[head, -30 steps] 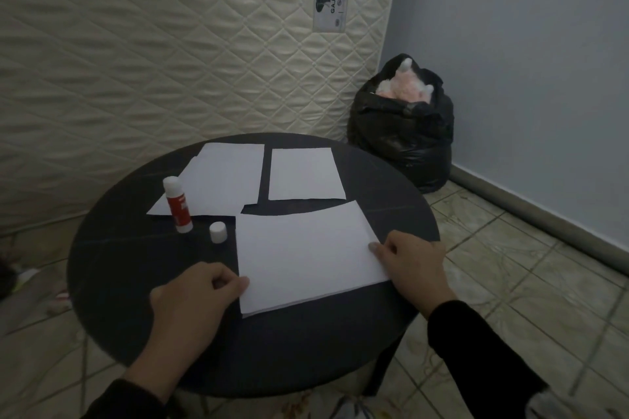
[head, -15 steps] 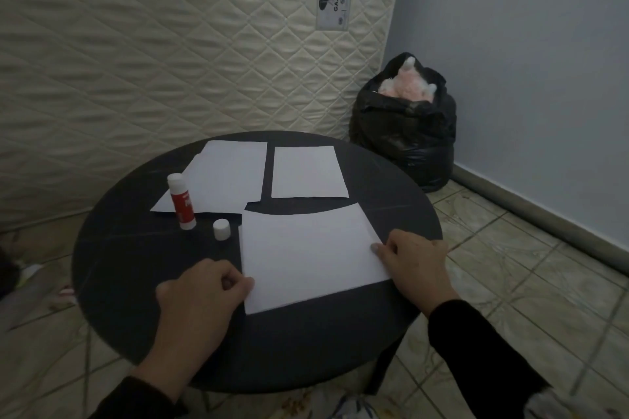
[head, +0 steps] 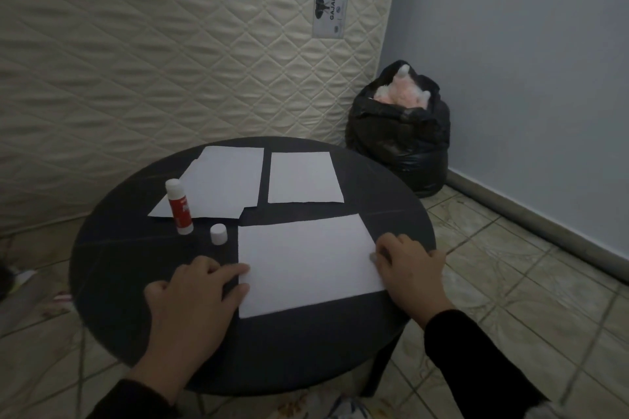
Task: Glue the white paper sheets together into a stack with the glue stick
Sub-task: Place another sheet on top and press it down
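The round dark counter (head: 112,282) carries everything, and the step in hand looks like settling the near white paper sheet (head: 306,265) flat and square before glue goes on or the next sheet comes down. To do that well, I would judge the sheet needs light, even pressure at both side edges so it does not skid on the smooth top, and its borders kept straight so later sheets can be matched to them; whether this is one sheet or several already joined cannot be told. Beyond it lie the overlapped sheets at the far left (head: 221,187) and a single sheet at the far right (head: 303,177), apart from each other and from the near one. The left hand (head: 197,296) lies palm down, fingers loosely curled, fingertips on the near sheet's left edge, gripping nothing. The right hand (head: 412,272) rests likewise at the right edge, fingers bent and pressing the paper's border, holding nothing. The glue stick (head: 179,207) stands upright and uncapped near the left sheets, its cap (head: 218,234) just beside it.
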